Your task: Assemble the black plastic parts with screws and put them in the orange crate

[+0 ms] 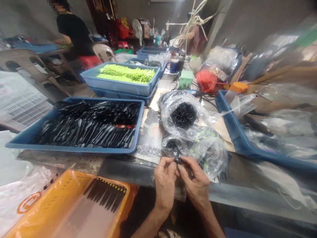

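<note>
My left hand (165, 180) and my right hand (195, 181) meet at the table's front edge, fingers pinched together on a small black plastic part (177, 158). Just beyond them lies a clear plastic bag (184, 115) holding a bundle of black pieces, with a smaller bag (173, 145) of black pieces right above my fingertips. A blue tray (74, 148) full of long black plastic parts sits to the left. An orange basket (74, 205) by my left forearm holds a row of assembled black pieces with green tips (106, 195).
A second blue tray (119, 86) with bright green parts stands farther back. Another blue tray (237, 138) with plastic bags is at right. A red bag (206, 81), a green box (185, 79) and cables crowd the back. A person in black (74, 29) sits far left.
</note>
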`<control>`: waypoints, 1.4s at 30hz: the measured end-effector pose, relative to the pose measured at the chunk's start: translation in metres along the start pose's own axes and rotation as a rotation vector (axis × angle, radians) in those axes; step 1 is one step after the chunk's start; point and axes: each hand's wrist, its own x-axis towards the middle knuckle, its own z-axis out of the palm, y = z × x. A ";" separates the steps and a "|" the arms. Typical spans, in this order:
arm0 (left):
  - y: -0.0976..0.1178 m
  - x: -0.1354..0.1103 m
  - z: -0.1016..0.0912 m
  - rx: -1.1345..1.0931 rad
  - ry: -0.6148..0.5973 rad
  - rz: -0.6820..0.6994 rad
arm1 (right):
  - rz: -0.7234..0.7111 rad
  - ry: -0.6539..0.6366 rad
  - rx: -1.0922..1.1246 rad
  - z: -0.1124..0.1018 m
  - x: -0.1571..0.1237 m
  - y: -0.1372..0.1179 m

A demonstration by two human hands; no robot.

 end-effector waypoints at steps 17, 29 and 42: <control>-0.004 0.006 -0.002 -0.295 -0.065 -0.148 | -0.176 -0.280 -0.172 -0.022 0.019 -0.002; -0.001 0.011 -0.008 -0.546 -0.112 -0.285 | -0.344 -0.488 -0.488 -0.025 0.038 -0.013; 0.004 0.018 -0.017 -0.669 -0.115 -0.327 | -0.552 -0.420 -0.762 -0.009 0.050 -0.015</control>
